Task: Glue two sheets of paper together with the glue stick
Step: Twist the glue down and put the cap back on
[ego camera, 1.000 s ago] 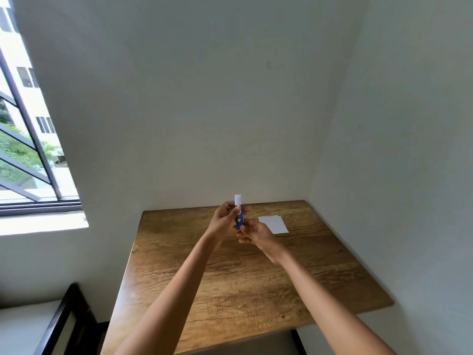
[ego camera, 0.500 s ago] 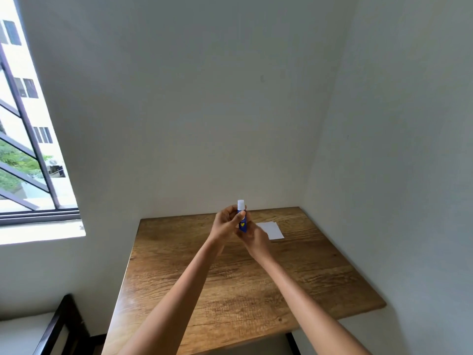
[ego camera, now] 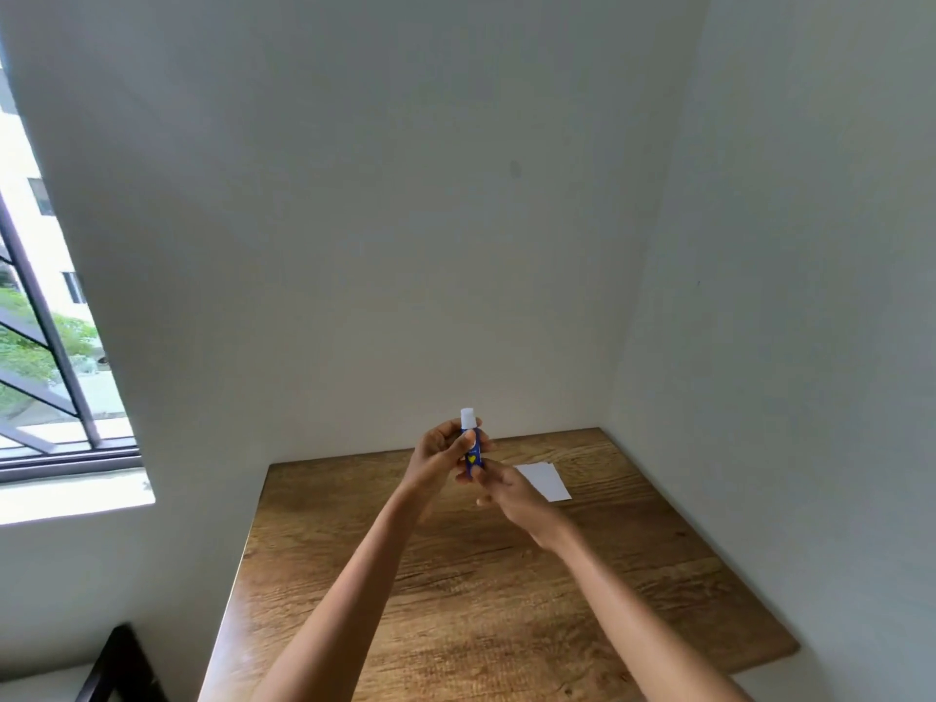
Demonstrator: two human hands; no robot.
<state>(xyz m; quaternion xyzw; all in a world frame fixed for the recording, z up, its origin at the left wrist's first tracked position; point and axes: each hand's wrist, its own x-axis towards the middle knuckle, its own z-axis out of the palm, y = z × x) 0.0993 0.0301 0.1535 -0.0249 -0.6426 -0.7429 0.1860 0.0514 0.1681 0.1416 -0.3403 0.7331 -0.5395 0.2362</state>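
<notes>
A blue glue stick (ego camera: 473,454) with a white top and a yellow heart mark stands upright in the air above the far part of the wooden table (ego camera: 456,600). My left hand (ego camera: 438,461) wraps around its upper body. My right hand (ego camera: 501,491) pinches its lower end from the right. White paper (ego camera: 544,479) lies flat on the table at the far right, partly hidden behind my right hand; I cannot tell how many sheets it is.
White walls close the table in at the back and on the right. A window (ego camera: 45,357) with dark bars is at the left. A dark chair frame (ego camera: 116,666) stands at the lower left beside the table.
The camera has tilted, so the hands sit differently in the frame. Both hands keep hold of the glue stick; my right hand has shifted slightly lower at its base.
</notes>
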